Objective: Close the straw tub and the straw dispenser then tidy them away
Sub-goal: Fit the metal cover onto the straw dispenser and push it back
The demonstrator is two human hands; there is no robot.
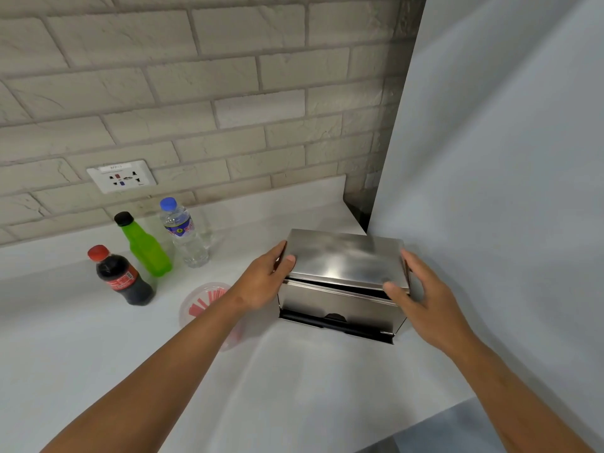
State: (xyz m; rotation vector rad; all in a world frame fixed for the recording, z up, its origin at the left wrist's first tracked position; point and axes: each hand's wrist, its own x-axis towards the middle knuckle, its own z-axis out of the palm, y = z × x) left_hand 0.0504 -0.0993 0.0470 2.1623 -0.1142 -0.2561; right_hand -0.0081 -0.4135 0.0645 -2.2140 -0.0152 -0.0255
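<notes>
A stainless-steel straw dispenser [340, 308] stands on the white counter against the right wall. Its flat lid [346, 258] sits slightly ajar, with a dark gap along the front edge. My left hand [266, 279] grips the lid's left end, thumb on top. My right hand [415, 289] holds the lid's right front corner, fingers spread round the side. A round clear straw tub [204, 304] with red straws lies left of the dispenser, partly hidden under my left forearm.
A cola bottle [122, 277], a green bottle [143, 245] and a water bottle [184, 232] stand at the back left near the brick wall. A wall socket [121, 176] is above them. A pale wall panel [506, 191] rises on the right.
</notes>
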